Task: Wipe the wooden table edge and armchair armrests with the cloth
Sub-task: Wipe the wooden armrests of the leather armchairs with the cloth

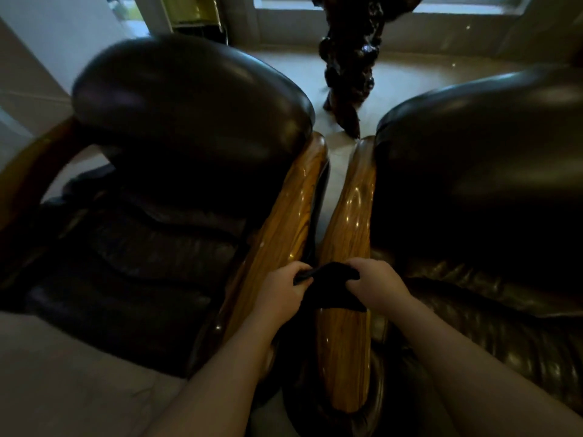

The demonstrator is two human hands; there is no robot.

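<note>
You face two dark leather armchairs set side by side: the left armchair [176, 171] and the right armchair [479, 197]. Their glossy wooden armrests run close together with a narrow gap of pale floor [331, 130] between them: the left armrest [284, 222] and the right armrest [347, 231]. Beyond the chairs a dark carved wooden stand [350, 64] rises from the floor in front of a window [441, 1]; its blurred foot reaches down toward the far ends of the armrests.

The black cloth [328, 288] lies bunched over the right armrest, near its middle, hanging across the gap. Your left hand [280, 291] pinches the cloth's left end, fingers [301, 280] curled round it. Your right hand [375, 285] grips the right end, fingers clamped on the fabric, seemingly pressing it to the wood, though the dim view leaves that uncertain.
</note>
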